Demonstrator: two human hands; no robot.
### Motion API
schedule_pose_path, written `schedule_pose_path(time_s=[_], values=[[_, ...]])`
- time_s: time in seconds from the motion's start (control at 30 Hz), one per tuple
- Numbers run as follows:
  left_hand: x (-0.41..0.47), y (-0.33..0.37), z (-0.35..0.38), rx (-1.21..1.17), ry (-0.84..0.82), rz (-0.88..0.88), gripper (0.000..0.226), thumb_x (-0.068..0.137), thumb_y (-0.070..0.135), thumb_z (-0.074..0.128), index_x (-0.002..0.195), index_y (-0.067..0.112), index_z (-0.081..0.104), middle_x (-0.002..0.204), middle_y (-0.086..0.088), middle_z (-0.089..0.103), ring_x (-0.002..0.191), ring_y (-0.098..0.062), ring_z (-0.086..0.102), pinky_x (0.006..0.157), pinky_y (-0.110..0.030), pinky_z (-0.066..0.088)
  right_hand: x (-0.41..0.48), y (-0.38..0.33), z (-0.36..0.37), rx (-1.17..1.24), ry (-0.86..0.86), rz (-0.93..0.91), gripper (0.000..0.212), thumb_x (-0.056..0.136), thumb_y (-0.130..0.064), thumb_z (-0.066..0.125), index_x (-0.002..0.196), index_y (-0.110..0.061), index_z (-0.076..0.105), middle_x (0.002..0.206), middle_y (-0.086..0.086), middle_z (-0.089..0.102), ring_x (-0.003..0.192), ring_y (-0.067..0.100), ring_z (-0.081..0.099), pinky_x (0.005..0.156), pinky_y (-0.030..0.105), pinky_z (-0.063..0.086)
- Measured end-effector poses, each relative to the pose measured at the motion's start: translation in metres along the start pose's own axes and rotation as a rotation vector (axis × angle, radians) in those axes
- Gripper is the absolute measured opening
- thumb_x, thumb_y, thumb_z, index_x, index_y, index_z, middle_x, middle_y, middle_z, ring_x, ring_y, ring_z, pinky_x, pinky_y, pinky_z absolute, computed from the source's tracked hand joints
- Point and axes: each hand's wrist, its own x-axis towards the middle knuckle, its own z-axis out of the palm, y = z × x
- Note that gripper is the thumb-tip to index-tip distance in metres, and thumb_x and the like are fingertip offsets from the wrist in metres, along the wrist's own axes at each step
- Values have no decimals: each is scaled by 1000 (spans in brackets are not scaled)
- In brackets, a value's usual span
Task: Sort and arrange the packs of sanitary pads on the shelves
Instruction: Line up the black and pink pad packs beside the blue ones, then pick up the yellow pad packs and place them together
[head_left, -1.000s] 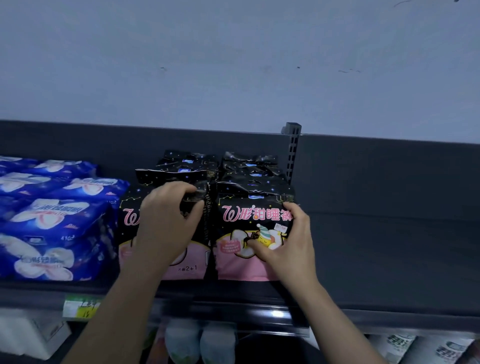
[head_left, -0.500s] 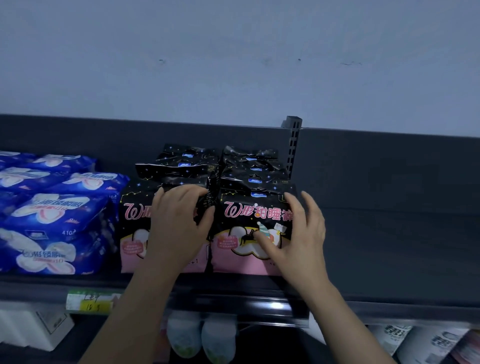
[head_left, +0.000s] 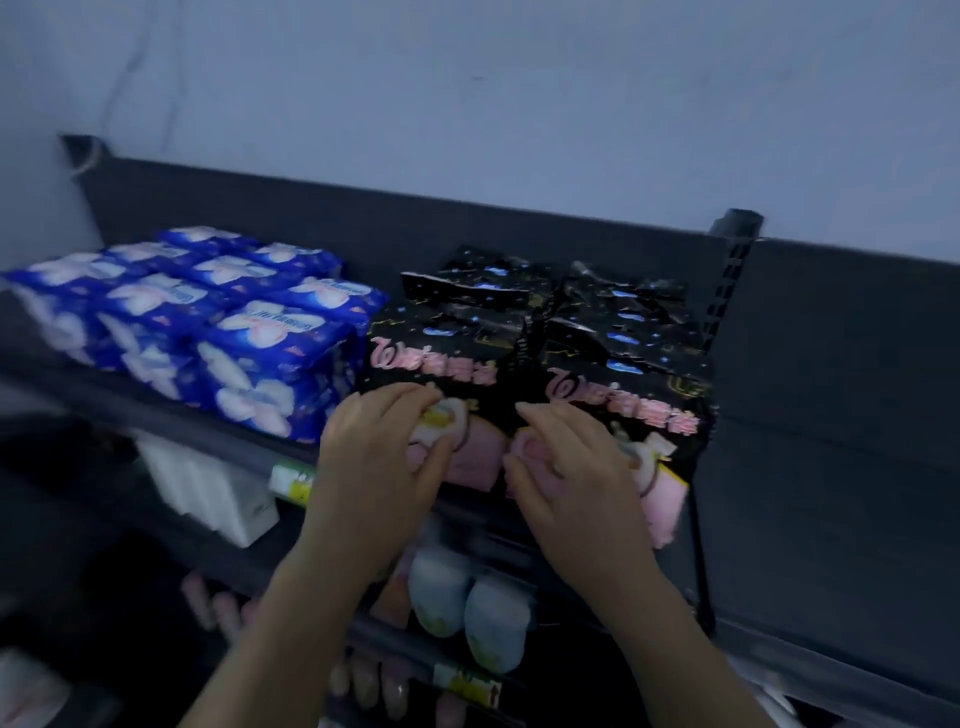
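Post (head_left: 730, 291): one.
Black packs (head_left: 623, 395): two rows just left of the post. About four are in the left row and about five in the right. The rear ones are too crumpled for a sure count.
Blue packs (head_left: 270, 332): three rows farther left of the post, stacked two high. Eight tops show, and the lower layer is too blurred to count.
Hands: two, a left hand (head_left: 374, 467) and a right hand (head_left: 576, 478), both on the front black packs left of the post.
Price tags (head_left: 292, 479): two, both below and left of the post.
White pouches (head_left: 439, 597): two, side by side, below and left of the post.
White box (head_left: 218, 499): one, far down-left of the post.
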Motion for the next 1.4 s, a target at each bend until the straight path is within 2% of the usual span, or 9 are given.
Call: schedule_pose_path(time_s=[0.1,0.4,0.5,0.63,0.77,0.93,1.03,1.13,1.4], values=[[-28,-22,-25,62,38,-93,41,82,39,54,111,14,67,111,-2,67,97,-27,64,89,-43,49,-1,-20,25,64,-78,-44,42,86,-31,58,124,-14,62,120,1,63,117,16,50,102,28,38],[-113,-81,-139,293,43,-363,41,86,44,52,114,17,66,114,2,66,101,-23,63,91,-43,49,-14,-131,100,297,-237,-201,34,85,-31,58,113,-14,66,114,-1,64,110,18,56,97,38,46],[-146,-101,-192,348,88,-421,41,87,46,48,112,18,65,111,3,66,99,-21,62,88,-41,50,-19,-187,123,347,-254,-262,37,86,-36,55,113,-13,67,114,1,65,112,20,57,99,39,45],[-198,-124,-269,442,170,-514,41,86,46,47,107,17,68,105,2,68,91,-23,64,80,-36,51,-35,-274,151,477,-240,-355,33,84,-29,59,110,-10,68,108,4,68,106,24,61,94,41,49],[-252,-145,-340,539,223,-611,41,84,44,48,106,15,68,102,-1,69,88,-28,65,77,-38,52,-59,-356,177,624,-296,-406,36,88,-32,56,115,-11,67,114,1,67,114,23,58,101,42,45],[-320,-159,-414,688,267,-768,29,85,33,66,106,14,70,104,-3,71,94,-27,67,81,-37,52,-89,-453,199,671,-444,-437,37,84,-33,59,118,-18,66,118,-5,64,120,14,52,105,30,38],[-355,-163,-447,732,296,-878,29,84,29,73,110,16,69,108,-2,71,98,-26,66,84,-39,51,-106,-501,212,737,-505,-479,36,84,-31,60,116,-16,67,116,-3,65,117,19,55,101,37,44],[-384,-168,-472,754,340,-988,32,86,33,69,115,18,68,113,2,69,104,-22,63,88,-38,50,-121,-538,228,806,-551,-517,37,84,-31,59,116,-16,67,115,-1,65,116,20,56,100,41,46],[-423,-202,-521,801,485,-1179,35,89,34,65,121,18,65,118,3,66,109,-18,59,91,-36,50,-129,-621,279,893,-695,-617,37,85,-31,63,119,-17,66,119,-2,63,117,17,53,103,36,41]])
